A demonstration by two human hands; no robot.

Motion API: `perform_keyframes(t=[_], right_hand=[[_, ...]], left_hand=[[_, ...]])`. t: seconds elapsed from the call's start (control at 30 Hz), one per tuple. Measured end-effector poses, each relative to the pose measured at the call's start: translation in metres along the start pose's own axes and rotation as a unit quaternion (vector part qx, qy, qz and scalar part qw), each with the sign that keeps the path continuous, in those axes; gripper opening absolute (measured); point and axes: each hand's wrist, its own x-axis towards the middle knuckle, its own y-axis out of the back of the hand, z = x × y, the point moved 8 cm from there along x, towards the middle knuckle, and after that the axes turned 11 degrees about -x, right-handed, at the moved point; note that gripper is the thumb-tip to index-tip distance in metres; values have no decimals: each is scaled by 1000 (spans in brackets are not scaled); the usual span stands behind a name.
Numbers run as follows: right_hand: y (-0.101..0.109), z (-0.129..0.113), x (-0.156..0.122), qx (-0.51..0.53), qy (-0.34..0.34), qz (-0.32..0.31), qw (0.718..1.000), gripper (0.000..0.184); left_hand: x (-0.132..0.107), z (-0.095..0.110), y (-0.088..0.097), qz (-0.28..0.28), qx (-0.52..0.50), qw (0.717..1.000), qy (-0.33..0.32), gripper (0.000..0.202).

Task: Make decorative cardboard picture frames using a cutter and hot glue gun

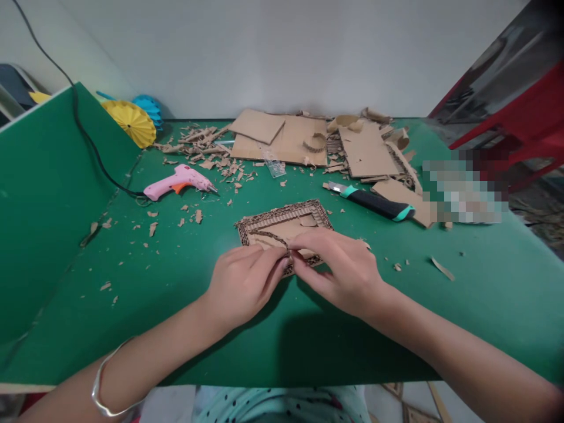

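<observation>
A shallow cardboard frame (255, 222) with corrugated walls lies on the green table, right beneath my hands. A thin, dark strip of corrugated cardboard (269, 235) curves above its inside. My left hand (247, 279) pinches this strip near its lower end. From the other side, my right hand (341, 267) pinches the same strip, its fingertips almost touching the left ones. Both hands cover the frame's front part. On the left wrist is a silver bangle (99, 382).
A pink glue gun (176, 182) with a black cord lies left. Right of the frame is a black and teal utility knife (374, 202), blade exposed. Cardboard sheets (291, 138) and scraps cover the back. Yellow and blue paper fans (130, 123) stand by the green panel (53, 194).
</observation>
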Motion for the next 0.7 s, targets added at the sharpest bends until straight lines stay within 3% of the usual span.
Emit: perform_keyframes(t=[0.17, 0.33, 0.43, 0.7], right_hand=[[1, -1, 2, 21, 1, 4, 1000, 21], [4, 19, 6, 90, -131, 9, 987, 25], [0, 26, 5, 130, -169, -11, 977, 26], [5, 9, 5, 46, -69, 9, 997, 29]], left_hand=[[2, -1, -1, -16, -56, 998, 29, 19], [5, -6, 2, -18, -159, 983, 88, 18], [5, -11, 3, -13, -196, 973, 120, 17], [4, -5, 2, -8, -118, 991, 61, 20]])
